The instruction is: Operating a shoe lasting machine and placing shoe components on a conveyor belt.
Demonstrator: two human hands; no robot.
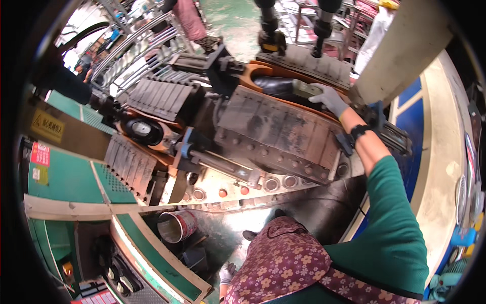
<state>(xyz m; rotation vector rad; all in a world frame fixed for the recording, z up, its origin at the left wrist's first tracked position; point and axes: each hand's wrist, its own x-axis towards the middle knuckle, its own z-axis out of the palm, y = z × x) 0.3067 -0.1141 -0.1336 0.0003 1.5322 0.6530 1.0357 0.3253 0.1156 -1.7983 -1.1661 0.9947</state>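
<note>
My right hand (331,100), in a pale grey glove, reaches forward into the press machine. Its fingers close on the grey-green end of a dark shoe (273,86). That shoe lies lengthwise in an orange-brown cradle (247,76), between two banks of slatted metal blocks (283,124). My left hand (228,272), also gloved, hangs low beside my flowered apron (283,243), away from the machine. Its fingers look loosely spread, and nothing shows in them. Another dark shoe (144,130) with a pale centre sits in the left station of the press, between similar slatted blocks.
Round push buttons (223,193), some red, line the machine's front edge. Below stands a metal bucket (176,226). Black press rods (324,30) hang over the far side. A beige post (405,45) rises at right; a green cabinet (66,175) stands left.
</note>
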